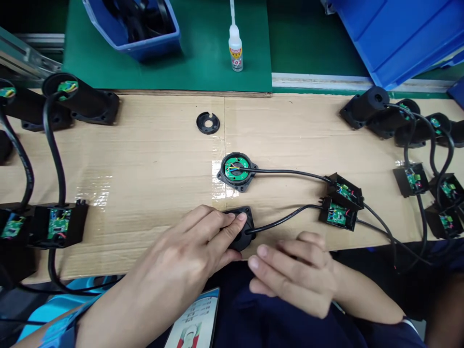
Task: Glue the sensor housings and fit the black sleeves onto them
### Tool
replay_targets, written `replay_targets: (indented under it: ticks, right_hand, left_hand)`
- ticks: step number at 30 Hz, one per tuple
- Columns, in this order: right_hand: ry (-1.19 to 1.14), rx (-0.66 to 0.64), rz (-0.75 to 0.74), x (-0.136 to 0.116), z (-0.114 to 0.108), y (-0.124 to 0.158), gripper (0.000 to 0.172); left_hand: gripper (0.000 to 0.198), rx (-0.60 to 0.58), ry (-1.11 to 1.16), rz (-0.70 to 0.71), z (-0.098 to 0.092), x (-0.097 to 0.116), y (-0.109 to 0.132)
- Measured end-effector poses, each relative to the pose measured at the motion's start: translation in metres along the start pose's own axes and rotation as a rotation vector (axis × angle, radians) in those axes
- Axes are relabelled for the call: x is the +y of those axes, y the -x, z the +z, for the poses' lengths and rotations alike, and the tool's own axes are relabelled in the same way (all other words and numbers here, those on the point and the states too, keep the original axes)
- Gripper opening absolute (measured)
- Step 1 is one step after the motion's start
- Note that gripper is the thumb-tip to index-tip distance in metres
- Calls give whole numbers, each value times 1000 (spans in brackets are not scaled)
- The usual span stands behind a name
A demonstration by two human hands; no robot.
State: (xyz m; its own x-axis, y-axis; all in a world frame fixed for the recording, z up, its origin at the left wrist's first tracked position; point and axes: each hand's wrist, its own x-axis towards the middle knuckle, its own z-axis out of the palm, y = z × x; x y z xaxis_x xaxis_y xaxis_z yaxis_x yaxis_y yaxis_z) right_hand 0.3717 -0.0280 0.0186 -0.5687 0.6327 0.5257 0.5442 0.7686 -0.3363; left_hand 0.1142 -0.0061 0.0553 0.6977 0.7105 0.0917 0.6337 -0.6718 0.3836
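My left hand (199, 241) is closed on a square black housing (237, 227) near the table's front edge. Its fingertips press the top, and the thumb lies along the near side. A black cable (282, 222) runs from this housing to a small open box with a green circuit board (337, 213). My right hand (293, 270) hovers just right of the housing, its fingers loosely bent and nothing visible in them. Beyond the hands lies a second black housing (220, 175), open, with coloured wires on its round green board (232, 168). Farther back rests a notched black ring (208, 123).
Wired black cylinder housings (96, 106) stand at left, others (364, 106) at right, cabled to open circuit boxes (415, 181). At the back are a blue bin (145, 48) of black parts, a glue bottle (235, 48) and a large blue crate (391, 43).
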Motion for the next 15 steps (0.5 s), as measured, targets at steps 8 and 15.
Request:
replay_targets:
  ticks: [8,15]
  right_hand:
    - [38,75,-95,-10,37,-14,14]
    - [33,80,-140,-7,34,-12,18]
  left_hand:
    - [52,-82,-174,104,8,0,13]
    - [74,72,-43,79,19,-14,16]
